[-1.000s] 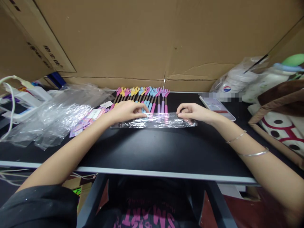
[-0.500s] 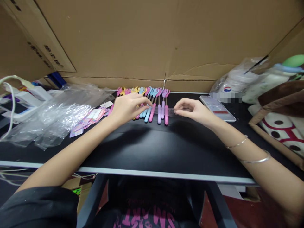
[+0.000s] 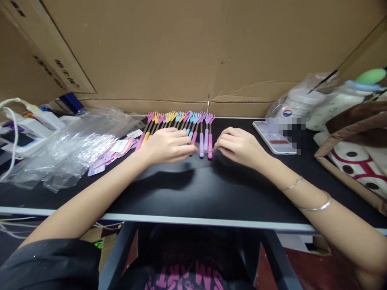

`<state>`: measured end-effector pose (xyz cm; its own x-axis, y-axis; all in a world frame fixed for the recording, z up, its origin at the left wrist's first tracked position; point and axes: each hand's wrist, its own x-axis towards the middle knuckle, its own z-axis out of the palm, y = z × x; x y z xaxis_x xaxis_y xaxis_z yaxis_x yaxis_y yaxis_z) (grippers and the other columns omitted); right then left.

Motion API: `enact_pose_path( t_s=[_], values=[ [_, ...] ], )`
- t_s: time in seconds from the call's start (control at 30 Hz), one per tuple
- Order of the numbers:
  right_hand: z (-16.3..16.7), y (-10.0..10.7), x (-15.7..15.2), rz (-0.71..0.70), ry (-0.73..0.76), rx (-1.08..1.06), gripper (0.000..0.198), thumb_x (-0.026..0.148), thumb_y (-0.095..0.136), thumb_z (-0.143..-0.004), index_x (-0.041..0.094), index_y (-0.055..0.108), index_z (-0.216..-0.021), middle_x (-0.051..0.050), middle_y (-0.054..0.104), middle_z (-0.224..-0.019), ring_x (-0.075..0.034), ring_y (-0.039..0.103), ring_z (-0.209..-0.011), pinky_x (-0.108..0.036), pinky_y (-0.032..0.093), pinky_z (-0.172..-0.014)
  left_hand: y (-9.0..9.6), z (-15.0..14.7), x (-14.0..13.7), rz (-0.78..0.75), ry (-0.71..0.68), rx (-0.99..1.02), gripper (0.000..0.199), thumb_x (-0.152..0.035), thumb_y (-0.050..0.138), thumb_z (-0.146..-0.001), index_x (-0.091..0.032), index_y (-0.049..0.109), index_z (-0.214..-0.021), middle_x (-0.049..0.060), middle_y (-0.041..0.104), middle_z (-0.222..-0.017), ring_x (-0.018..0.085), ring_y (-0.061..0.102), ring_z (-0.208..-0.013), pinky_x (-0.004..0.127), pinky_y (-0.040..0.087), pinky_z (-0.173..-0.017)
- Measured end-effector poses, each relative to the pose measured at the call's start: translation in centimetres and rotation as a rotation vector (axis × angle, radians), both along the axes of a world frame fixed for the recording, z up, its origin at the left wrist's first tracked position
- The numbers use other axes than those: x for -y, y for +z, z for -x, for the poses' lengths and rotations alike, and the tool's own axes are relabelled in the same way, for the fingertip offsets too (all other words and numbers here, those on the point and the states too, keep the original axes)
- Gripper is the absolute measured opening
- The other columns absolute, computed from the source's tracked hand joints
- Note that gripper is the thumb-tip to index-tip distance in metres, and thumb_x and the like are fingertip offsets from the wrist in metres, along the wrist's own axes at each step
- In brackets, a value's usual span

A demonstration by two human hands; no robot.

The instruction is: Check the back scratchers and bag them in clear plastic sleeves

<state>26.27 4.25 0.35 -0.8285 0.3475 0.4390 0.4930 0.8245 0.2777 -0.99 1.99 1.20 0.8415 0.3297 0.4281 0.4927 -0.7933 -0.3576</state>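
Between my two hands stretches a thin clear plastic bag (image 3: 207,151), faint against the dark table. My left hand (image 3: 171,146) pinches its left end, and my right hand (image 3: 231,143) pinches the other with curled fingers. Just behind and beneath it lies a row of small hand-shaped back scratchers (image 3: 201,139), with pink, purple, blue and yellow handles. Their claw ends point to the back wall. My left hand covers several of the handles. The bag's exact outline is hard to make out.
Left of the row are printed cards (image 3: 116,149) and a pile of clear plastic bags (image 3: 72,149). White devices with cables (image 3: 36,125) stand further left. A phone (image 3: 273,139), a bagged cup (image 3: 299,104) and a brown-trimmed bag (image 3: 353,157) are on the right. Cardboard (image 3: 181,52) walls the back.
Both hands have come nearer to me, the right one also leftward, and the clear bag between them came along. My left hand has turned more palm-down. The back scratchers stayed put.
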Motion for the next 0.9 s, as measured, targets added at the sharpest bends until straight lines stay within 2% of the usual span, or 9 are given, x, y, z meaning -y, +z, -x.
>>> enact_pose_path(
  t_s=[0.1, 0.27, 0.43, 0.53, 0.63, 0.73, 0.9],
  values=[
    [0.0, -0.4, -0.2, 0.054, 0.012, 0.023, 0.024, 0.023, 0.043, -0.095, 0.019, 0.065, -0.087, -0.009, 0.068, -0.087, -0.02, 0.057, -0.089, -0.032, 0.044, -0.072, -0.5, -0.4, 0.2, 0.084, 0.017, -0.046, 0.028, -0.04, 0.045, -0.096, -0.026, 0.068, -0.1, 0.0, 0.07, -0.077, 0.013, 0.063, -0.068, 0.024, 0.042, -0.062],
    [0.2, -0.7, 0.0, 0.122, 0.032, 0.038, 0.026, 0.022, 0.04, -0.096, 0.018, 0.064, -0.088, -0.008, 0.067, -0.087, -0.018, 0.058, -0.084, -0.029, 0.044, -0.074, -1.0, -0.9, 0.7, 0.158, 0.102, -0.029, 0.023, -0.041, 0.051, -0.094, -0.028, 0.068, -0.103, -0.001, 0.073, -0.086, 0.014, 0.067, -0.071, 0.022, 0.039, -0.057],
    [0.0, -0.1, 0.0, 0.043, 0.006, 0.007, 0.026, 0.023, 0.04, -0.096, 0.018, 0.063, -0.085, -0.008, 0.067, -0.083, -0.018, 0.058, -0.077, -0.031, 0.044, -0.073, -0.9, -0.8, 0.8, 0.182, 0.192, -0.024, 0.029, -0.043, 0.058, -0.09, -0.024, 0.064, -0.11, 0.002, 0.071, -0.1, 0.016, 0.067, -0.091, 0.022, 0.044, -0.065],
    [-0.6, 0.5, -0.3, -0.025, -0.045, -0.069, 0.022, 0.022, 0.044, -0.094, 0.02, 0.064, -0.085, -0.008, 0.069, -0.085, -0.021, 0.06, -0.088, -0.035, 0.045, -0.076, -0.9, -0.4, 0.7, 0.198, 0.237, -0.026, 0.029, -0.039, 0.058, -0.09, -0.025, 0.062, -0.115, 0.002, 0.069, -0.108, 0.017, 0.066, -0.094, 0.022, 0.043, -0.064],
    [-1.4, 1.0, -0.5, -0.095, -0.124, -0.182, 0.018, 0.02, 0.048, -0.091, 0.023, 0.065, -0.088, -0.007, 0.069, -0.084, -0.027, 0.057, -0.102, -0.041, 0.045, -0.082, -0.6, -0.2, 0.6, 0.15, 0.303, 0.017, 0.027, -0.026, 0.052, -0.092, -0.028, 0.063, -0.116, 0.0, 0.071, -0.103, 0.016, 0.067, -0.086, 0.022, 0.04, -0.058],
    [-1.8, 1.2, -0.7, -0.138, -0.191, -0.273, 0.018, 0.021, 0.046, -0.092, 0.023, 0.065, -0.09, -0.007, 0.068, -0.085, -0.028, 0.056, -0.103, -0.044, 0.043, -0.083, 0.1, 0.0, 0.7, 0.052, 0.328, 0.093, 0.031, -0.018, 0.046, -0.094, -0.03, 0.067, -0.113, -0.001, 0.073, -0.099, 0.017, 0.067, -0.085, 0.024, 0.04, -0.057],
    [-1.7, 0.9, -0.7, -0.141, -0.204, -0.258, 0.021, 0.02, 0.044, -0.093, 0.023, 0.065, -0.093, -0.008, 0.068, -0.089, -0.029, 0.055, -0.105, -0.046, 0.041, -0.086, 1.2, 0.6, 0.5, -0.12, 0.299, 0.2, 0.037, -0.015, 0.041, -0.097, -0.032, 0.068, -0.115, -0.001, 0.067, -0.122, 0.021, 0.062, -0.108, 0.033, 0.049, -0.079]
  ],
)
